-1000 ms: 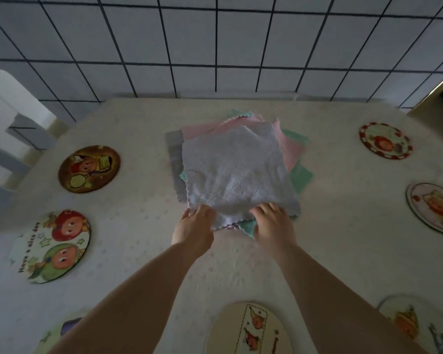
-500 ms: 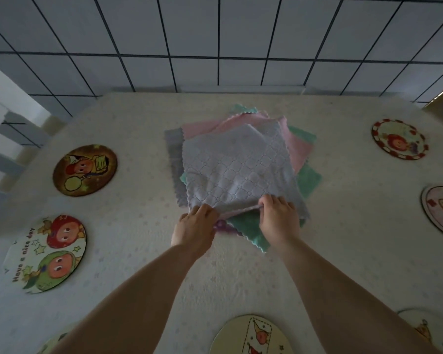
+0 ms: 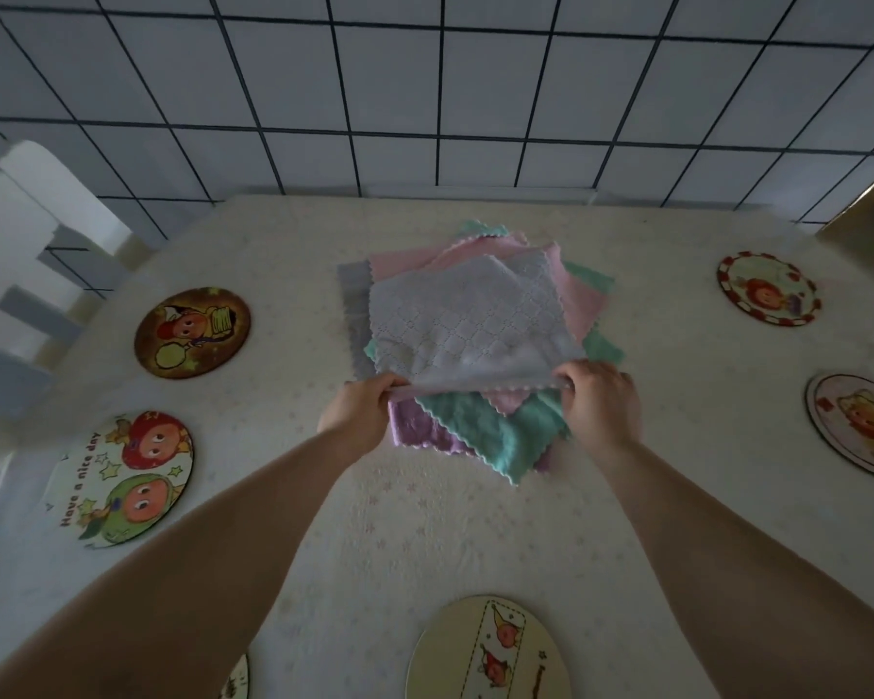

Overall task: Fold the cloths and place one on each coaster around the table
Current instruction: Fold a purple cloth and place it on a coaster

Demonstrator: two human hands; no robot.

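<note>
A stack of square cloths lies at the table's middle. On top is a pale grey quilted cloth (image 3: pixel 468 327). My left hand (image 3: pixel 362 413) pinches its near left corner and my right hand (image 3: pixel 601 401) pinches its near right corner, with the near edge lifted off the stack. Below it show a teal cloth (image 3: pixel 495 431), a purple cloth (image 3: pixel 415 431) and pink cloths (image 3: pixel 571 295). Round picture coasters ring the table: a brown coaster (image 3: pixel 192 333) and a green-and-red coaster (image 3: pixel 122 479) at left, a red-rimmed coaster (image 3: pixel 768 288) and a pale coaster (image 3: pixel 861 431) at right, a cream coaster (image 3: pixel 488 653) near me.
The table (image 3: pixel 425 537) has a cream cloth with small stars. A white chair (image 3: pixel 26 244) stands at the far left corner. A tiled wall (image 3: pixel 425 93) runs behind the table. Part of another coaster (image 3: pixel 235 681) shows at the bottom edge.
Both hands have gripped the grey cloth's near edge, moved apart to its corners and raised it. The teal and purple cloths beneath have come into view.
</note>
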